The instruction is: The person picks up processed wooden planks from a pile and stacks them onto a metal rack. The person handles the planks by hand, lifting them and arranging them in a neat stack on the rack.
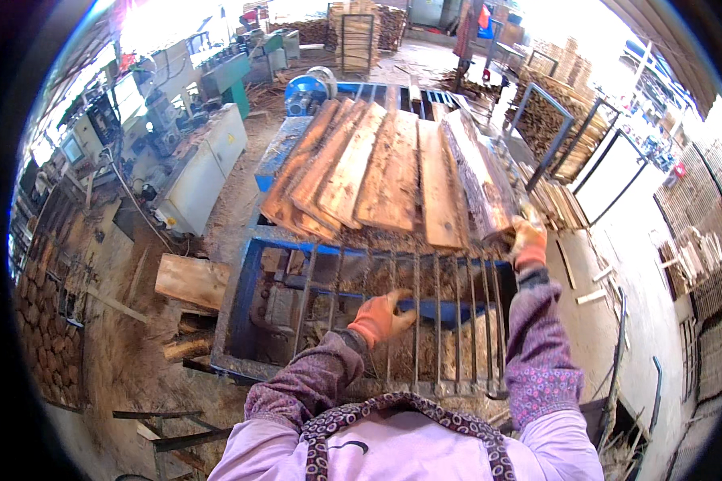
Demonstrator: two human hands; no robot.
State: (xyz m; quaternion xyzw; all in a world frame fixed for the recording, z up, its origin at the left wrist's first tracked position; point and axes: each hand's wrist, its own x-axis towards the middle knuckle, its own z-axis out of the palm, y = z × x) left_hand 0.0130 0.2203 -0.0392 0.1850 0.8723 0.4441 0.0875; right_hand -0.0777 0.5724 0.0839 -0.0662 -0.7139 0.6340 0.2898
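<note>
Several rough-sawn boards lie side by side, some overlapping, on a blue metal frame with bars in front of me. The rightmost one is a bark-edged board, its rough bark showing along the top. At the near right corner of that board, my right hand, in an orange and tan work glove, is closed round the edge. Its fingertips are partly hidden. Over the metal bars, nearer to me, my left hand hovers in a like glove, fingers curved, thumb apart, holding nothing.
A blue motor sits at the frame's far left. One loose board lies on other wood left of the frame. Grey machine cabinets stand further left. Metal rack frames and stacked wood rise at the right, with scraps on the floor.
</note>
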